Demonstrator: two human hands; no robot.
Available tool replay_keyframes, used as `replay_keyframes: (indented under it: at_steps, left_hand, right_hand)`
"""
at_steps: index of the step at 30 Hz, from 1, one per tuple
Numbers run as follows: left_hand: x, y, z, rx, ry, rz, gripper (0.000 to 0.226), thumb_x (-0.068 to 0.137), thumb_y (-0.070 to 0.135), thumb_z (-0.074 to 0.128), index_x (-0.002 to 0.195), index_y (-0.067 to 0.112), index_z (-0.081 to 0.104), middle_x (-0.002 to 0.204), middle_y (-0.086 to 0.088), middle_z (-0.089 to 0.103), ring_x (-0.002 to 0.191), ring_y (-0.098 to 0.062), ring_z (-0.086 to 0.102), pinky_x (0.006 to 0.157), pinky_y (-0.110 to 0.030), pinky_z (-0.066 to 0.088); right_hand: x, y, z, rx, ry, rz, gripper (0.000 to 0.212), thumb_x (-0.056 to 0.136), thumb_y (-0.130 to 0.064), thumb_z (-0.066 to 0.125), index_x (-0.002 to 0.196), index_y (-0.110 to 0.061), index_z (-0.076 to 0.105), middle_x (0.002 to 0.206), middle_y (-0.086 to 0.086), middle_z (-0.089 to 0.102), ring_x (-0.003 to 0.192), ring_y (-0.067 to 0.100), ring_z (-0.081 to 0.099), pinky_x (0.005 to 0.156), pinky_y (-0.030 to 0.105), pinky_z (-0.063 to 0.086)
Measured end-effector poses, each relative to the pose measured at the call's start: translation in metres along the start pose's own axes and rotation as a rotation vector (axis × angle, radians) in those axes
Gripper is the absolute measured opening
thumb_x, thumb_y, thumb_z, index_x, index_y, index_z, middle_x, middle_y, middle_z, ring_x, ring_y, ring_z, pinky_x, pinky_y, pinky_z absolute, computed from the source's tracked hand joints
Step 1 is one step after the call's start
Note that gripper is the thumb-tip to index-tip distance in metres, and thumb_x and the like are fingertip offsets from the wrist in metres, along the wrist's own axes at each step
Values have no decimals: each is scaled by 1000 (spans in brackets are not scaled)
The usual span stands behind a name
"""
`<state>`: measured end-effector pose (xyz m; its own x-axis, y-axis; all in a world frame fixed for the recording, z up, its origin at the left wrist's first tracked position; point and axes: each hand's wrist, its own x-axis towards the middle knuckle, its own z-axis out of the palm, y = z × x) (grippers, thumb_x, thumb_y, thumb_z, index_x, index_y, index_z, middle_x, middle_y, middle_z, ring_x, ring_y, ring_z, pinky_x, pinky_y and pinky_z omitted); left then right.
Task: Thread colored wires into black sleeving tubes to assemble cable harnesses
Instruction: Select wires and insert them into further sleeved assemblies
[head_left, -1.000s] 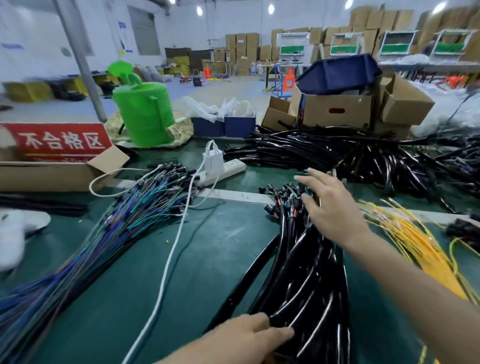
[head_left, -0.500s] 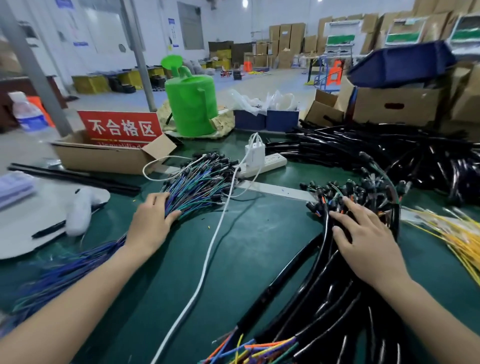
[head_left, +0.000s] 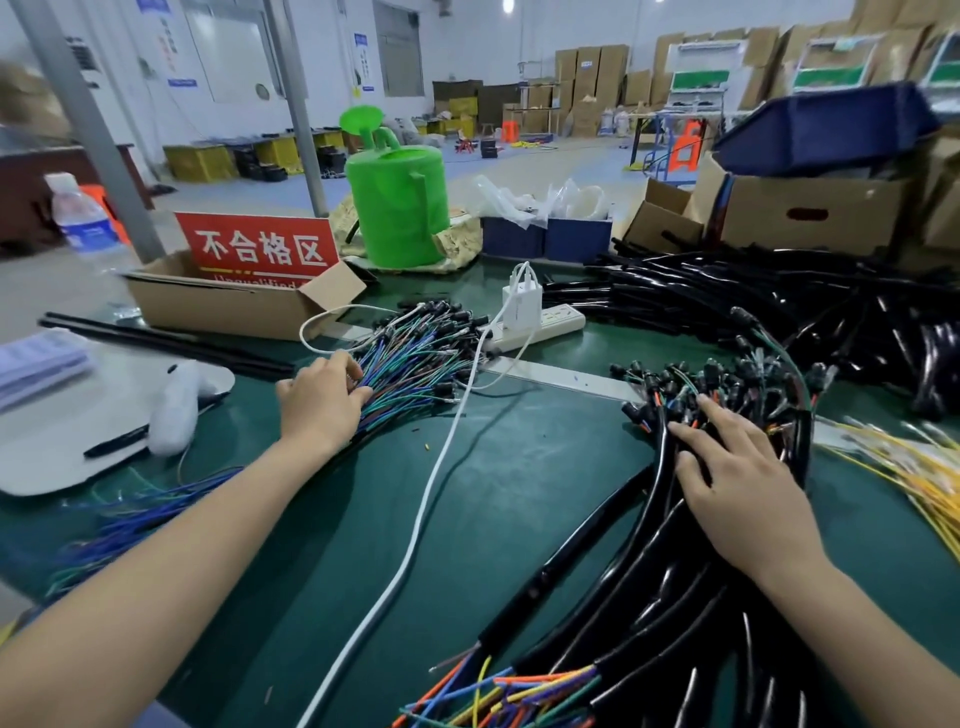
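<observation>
A fan of blue, green and purple wires (head_left: 415, 364) with black end plugs lies on the green table left of centre. My left hand (head_left: 319, 402) rests on this bundle, fingers curled into the strands; a firm grip cannot be confirmed. To the right lies a thick pile of black sleeved harnesses (head_left: 649, 597), coloured wire ends sticking out at the near edge. My right hand (head_left: 737, 488) lies flat on top of that pile, fingers spread, just behind its black connector ends (head_left: 727, 379).
A white cable (head_left: 431, 493) runs from a power strip (head_left: 540, 327) toward me between both hands. A cardboard box with a red sign (head_left: 260, 249), a green watering can (head_left: 400, 208), yellow wires (head_left: 914, 478) at the right and more black tubes (head_left: 779, 301) behind.
My left hand left the near end of the black pile and reached across to the coloured wire bundle. My right hand settled lower onto the black harnesses. The view turned left.
</observation>
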<state>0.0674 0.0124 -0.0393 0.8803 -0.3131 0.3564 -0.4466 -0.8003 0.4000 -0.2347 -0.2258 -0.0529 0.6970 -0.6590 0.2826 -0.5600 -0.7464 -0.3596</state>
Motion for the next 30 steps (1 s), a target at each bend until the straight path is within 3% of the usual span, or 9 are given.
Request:
replay_keyframes:
  at_steps: [6, 10, 13, 19, 21, 23, 25, 27, 30]
  left_hand:
    - [10, 6, -13, -41, 66, -25, 11, 93, 29, 56, 88, 20, 56, 87, -4, 62, 99, -31, 53, 85, -39, 33]
    - [19, 27, -44, -542, 91, -51, 11, 102, 19, 37, 100, 11, 44, 89, -14, 67, 69, -25, 58, 64, -37, 47]
    - [22, 47, -68, -636, 61, 1, 8, 102, 20, 36, 101, 14, 42, 82, -6, 62, 82, -30, 64, 76, -44, 53]
    - [39, 46, -139, -761, 374, 97, 20, 97, 40, 39, 79, 34, 43, 70, 13, 51, 50, 3, 53, 48, -18, 41]
    - [37, 35, -145, -701, 219, 58, 21, 94, 45, 40, 79, 32, 46, 66, 10, 54, 42, -1, 46, 43, -21, 37]
    - [18, 25, -128, -510, -99, 73, 18, 95, 46, 45, 87, 31, 49, 61, 7, 61, 43, -5, 46, 43, -23, 34]
    - [-8, 16, -106, -308, -320, 123, 17, 93, 45, 51, 98, 28, 51, 70, 4, 65, 59, -11, 56, 54, -29, 40]
    - [-30, 8, -92, -83, -402, 178, 26, 88, 44, 58, 107, 27, 53, 87, 1, 64, 81, -18, 60, 71, -31, 42]
    - [-47, 1, -80, 77, -510, 217, 34, 86, 41, 64, 113, 23, 53, 102, 3, 61, 92, -16, 56, 77, -25, 37]
  right_hand:
    - [1, 1, 0, 9, 6, -6, 40, 96, -30, 40, 134, -30, 52, 155, -11, 24, 142, 9, 15, 112, 43, 29]
    - [0, 1, 2, 21, 37, -17, 39, 96, -28, 42, 133, -28, 54, 154, -10, 27, 141, 10, 18, 110, 37, 29]
    - [0, 1, 2, 22, 39, -13, 38, 96, -28, 42, 132, -29, 54, 154, -11, 28, 141, 10, 18, 109, 37, 30]
    - [1, 1, 2, 54, 43, -7, 38, 96, -29, 42, 132, -29, 54, 153, -12, 27, 141, 7, 16, 108, 39, 32]
    - [1, 1, 2, 46, 46, -7, 37, 96, -28, 43, 131, -29, 55, 153, -12, 28, 141, 8, 17, 107, 39, 33]
    - [0, 0, 1, 42, 51, -2, 36, 96, -28, 43, 130, -29, 55, 153, -12, 29, 141, 8, 17, 106, 39, 34]
    - [0, 1, 1, 40, 51, -5, 36, 96, -29, 43, 130, -29, 55, 153, -12, 29, 140, 8, 17, 106, 39, 34]
    - [0, 0, 0, 33, 48, -11, 36, 97, -29, 42, 130, -29, 55, 153, -13, 28, 140, 7, 16, 105, 38, 35]
    - [0, -2, -2, 37, 44, -10, 36, 97, -27, 41, 131, -29, 54, 153, -12, 28, 141, 8, 17, 106, 38, 34]
